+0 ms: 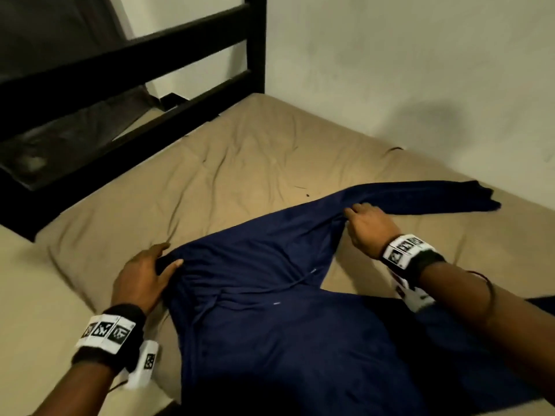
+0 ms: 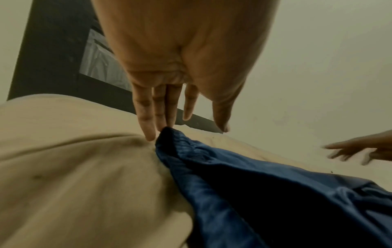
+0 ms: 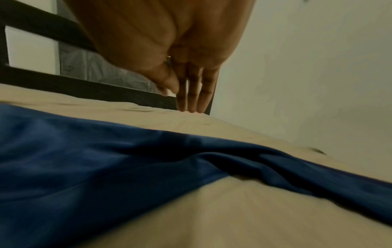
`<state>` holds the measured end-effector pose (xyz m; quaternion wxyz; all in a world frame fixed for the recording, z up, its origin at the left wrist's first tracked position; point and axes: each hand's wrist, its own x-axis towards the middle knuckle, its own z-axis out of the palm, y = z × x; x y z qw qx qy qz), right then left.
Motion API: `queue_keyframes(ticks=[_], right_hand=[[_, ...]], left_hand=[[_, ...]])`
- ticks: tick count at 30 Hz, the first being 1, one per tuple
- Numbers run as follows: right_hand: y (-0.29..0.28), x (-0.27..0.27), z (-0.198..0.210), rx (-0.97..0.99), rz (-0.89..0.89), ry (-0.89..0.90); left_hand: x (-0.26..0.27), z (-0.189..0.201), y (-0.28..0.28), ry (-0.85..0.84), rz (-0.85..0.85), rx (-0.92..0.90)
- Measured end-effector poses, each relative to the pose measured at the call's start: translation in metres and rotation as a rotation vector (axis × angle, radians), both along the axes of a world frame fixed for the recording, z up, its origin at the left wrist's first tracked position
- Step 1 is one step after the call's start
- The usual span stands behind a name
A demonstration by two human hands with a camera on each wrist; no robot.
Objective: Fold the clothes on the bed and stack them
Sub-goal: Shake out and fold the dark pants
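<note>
A pale wall (image 1: 390, 55) stood behind a bed (image 1: 240, 151) with a tan sheet and a black bed frame (image 1: 150, 49). One piece of clothing lay on the bed, a pair of dark blue pants (image 1: 270, 310) with a drawstring. I think this was the flattening step, before any fold. No stack showed yet.

The left hand (image 1: 144, 274) sat at the left corner of the waistband. Its fingers (image 2: 146, 120) were mostly straight, and the thumb and fingers nipped the cloth edge lightly. The right hand (image 1: 369, 229) was on top of the pants where one leg stretched away to the right. Its fingers were curled onto the cloth, but I could not tell if it held a pinch. Next, the hands would likely need to smooth the pants and bring one leg over the other, keeping the edges lined up.
</note>
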<state>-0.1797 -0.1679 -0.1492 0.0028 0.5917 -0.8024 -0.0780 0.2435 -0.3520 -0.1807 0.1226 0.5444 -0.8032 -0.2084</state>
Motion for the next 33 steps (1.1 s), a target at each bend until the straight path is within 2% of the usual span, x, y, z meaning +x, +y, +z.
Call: queue_keyframes(ticks=[3, 6, 9, 13, 17, 20, 22, 25, 28, 29, 33], right_hand=[[-0.079, 0.023, -0.015, 0.059, 0.149, -0.121], [-0.125, 0.029, -0.048, 0.210, 0.125, -0.130], [-0.141, 0.023, -0.071, 0.155, 0.092, -0.145], [-0.143, 0.021, -0.074, 0.085, 0.063, -0.142], [-0.124, 0.023, -0.039, -0.094, -0.055, -0.246], [-0.081, 0.008, 0.010, -0.382, -0.059, -0.300], [-0.038, 0.003, 0.047, -0.506, -0.019, -0.331], [0.033, 0.007, 0.083, -0.560, -0.004, -0.366], [0.113, 0.020, 0.076, -0.500, 0.047, -0.389], [0.140, 0.028, 0.064, -0.429, 0.060, -0.377], [0.221, 0.061, -0.005, -0.122, 0.070, -0.250]], left_hand=[[-0.003, -0.018, -0.017, -0.063, 0.002, 0.077], [-0.005, -0.044, -0.021, -0.043, 0.066, 0.108], [-0.004, -0.062, -0.026, 0.160, 0.164, 0.110], [-0.006, -0.062, -0.039, 0.369, 0.269, 0.239], [-0.007, -0.035, -0.035, 0.658, 0.226, 0.321], [-0.008, 0.010, -0.013, 0.909, 0.157, 0.337], [-0.004, 0.046, 0.013, 0.986, 0.055, 0.347], [0.013, 0.082, 0.064, 0.939, -0.133, 0.337], [0.035, 0.083, 0.127, 0.852, -0.211, 0.371], [0.044, 0.074, 0.148, 0.766, -0.265, 0.356], [0.068, 0.020, 0.201, 0.244, -0.463, 0.173]])
